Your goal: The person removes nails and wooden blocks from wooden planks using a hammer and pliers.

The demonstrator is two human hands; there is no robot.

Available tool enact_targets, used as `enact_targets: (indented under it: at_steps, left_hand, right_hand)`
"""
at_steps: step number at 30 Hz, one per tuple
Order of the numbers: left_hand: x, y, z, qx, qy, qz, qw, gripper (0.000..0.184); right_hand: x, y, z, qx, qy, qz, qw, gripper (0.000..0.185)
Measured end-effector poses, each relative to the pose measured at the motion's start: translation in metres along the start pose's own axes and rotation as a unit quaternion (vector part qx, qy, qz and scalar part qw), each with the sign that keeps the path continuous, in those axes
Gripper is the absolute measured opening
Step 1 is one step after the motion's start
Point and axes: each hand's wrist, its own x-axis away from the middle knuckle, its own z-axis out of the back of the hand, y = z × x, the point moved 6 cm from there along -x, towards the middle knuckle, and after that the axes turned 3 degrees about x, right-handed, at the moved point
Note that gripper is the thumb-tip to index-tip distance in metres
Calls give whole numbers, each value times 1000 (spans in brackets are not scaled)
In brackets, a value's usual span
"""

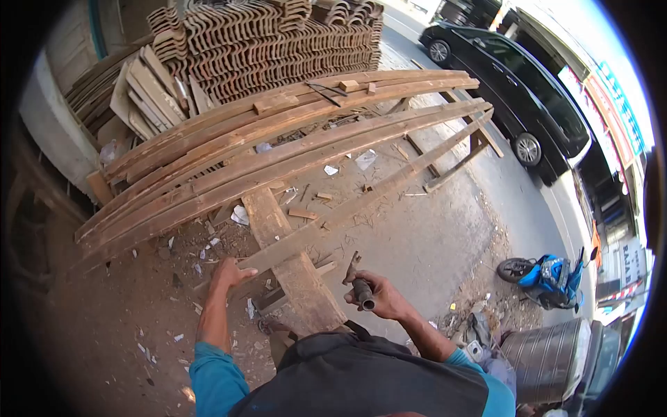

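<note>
A long, narrow wooden beam (333, 217) runs from near my body toward the far right, crossing a short wide plank (303, 288). At the beam's near end is my left hand (229, 274), closed around the wood with the thumb along it; some of its fingers are hidden. My right hand (382, 295) grips a hammer (363, 292) by its tube-like handle, whose hollow end faces me. The hammer's forked metal head points away, above the ground and apart from the beam.
Several more long beams (299, 167) lie side by side on wooden supports beyond. Loose wood blocks (276, 104) and a dark metal square (324, 94) rest on them. Stacked roof tiles (271, 52) stand behind. Right are a black car (507, 83), a blue motorbike (552, 274) and a ribbed drum (542, 354).
</note>
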Motion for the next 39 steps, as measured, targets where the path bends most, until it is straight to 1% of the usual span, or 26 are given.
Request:
enact_targets:
  at_steps: [1,2,3,4,5,6,7,9,11,13,14,15,17,18,19,21,23,24,26,27,29,30,32,34,36,39]
  left_hand:
    - [5,-23,5,-11,28,-14,999,91]
    - [10,-45,-2,-41,4,-29,999,91]
    - [-29,64,-5,-18,138,-66,988,82]
    - [-10,65,-30,9,191,-62,980,72]
    - [5,52,-46,-6,174,-50,983,72]
    - [29,38,-48,-68,254,-64,963,66]
    - [44,44,-59,-109,335,-84,932,60]
    - [51,41,-83,-63,361,-76,927,57]
    - [70,41,-93,-37,384,-74,920,60]
    - [83,40,-102,-12,382,-71,921,56]
    - [109,18,-114,3,342,-73,937,56]
    - [114,13,-122,44,342,-100,933,53]
    - [140,16,-123,97,399,-150,899,48]
    - [140,11,-132,109,407,-132,897,48]
    - [132,11,-138,142,414,-151,887,46]
    - [131,7,-151,180,421,-168,873,45]
    - [149,-27,-168,315,452,-47,834,38]
    - [151,-38,-174,320,453,-41,831,38]
    - [153,-90,-196,489,478,171,710,36]
    - [149,-95,-189,494,477,176,705,36]
    - [144,-111,-166,556,519,173,625,42]
    - [135,-119,-163,561,521,176,618,42]
    - [113,-123,-150,523,506,89,680,46]
    - [99,-122,-150,546,484,81,679,47]
    - [91,-123,-152,563,453,63,689,46]
    - [87,-123,-155,571,461,44,678,47]
  right_hand:
    - [10,-1,-20,108,22,-9,994,46]
    - [18,-1,-38,223,24,-26,974,46]
    - [-5,17,77,242,64,48,967,46]
    - [16,24,93,261,79,22,962,45]
    - [24,31,91,269,85,8,959,45]
    - [30,29,82,294,104,-4,950,44]
    - [29,24,88,297,90,-10,951,44]
    - [29,9,103,367,170,13,914,42]
    - [16,6,102,406,185,85,891,41]
    - [0,11,98,212,153,31,965,43]
    - [8,13,78,122,153,35,980,35]
    - [2,9,74,40,176,47,982,28]
    - [-10,-12,63,-50,175,111,977,23]
    - [-23,-33,54,-163,141,148,965,24]
    - [-37,-42,50,-189,118,161,962,29]
    - [-54,-68,15,-156,56,238,957,36]
    - [-64,-87,-32,-175,-34,257,950,49]
    - [-68,-96,-57,-175,-80,281,940,52]
    - [-74,-108,-109,-161,-166,299,926,55]
    - [-78,-111,-133,-145,-207,294,922,55]
    - [-98,-96,-180,-113,-247,266,925,50]
    - [-107,-93,-204,-92,-269,240,928,47]
    - [-119,-87,-250,-57,-308,191,930,42]
    - [-128,-80,-286,-21,-334,153,930,35]
    - [-125,-83,-312,18,-338,169,926,35]
    - [-120,-92,-340,57,-353,181,916,36]
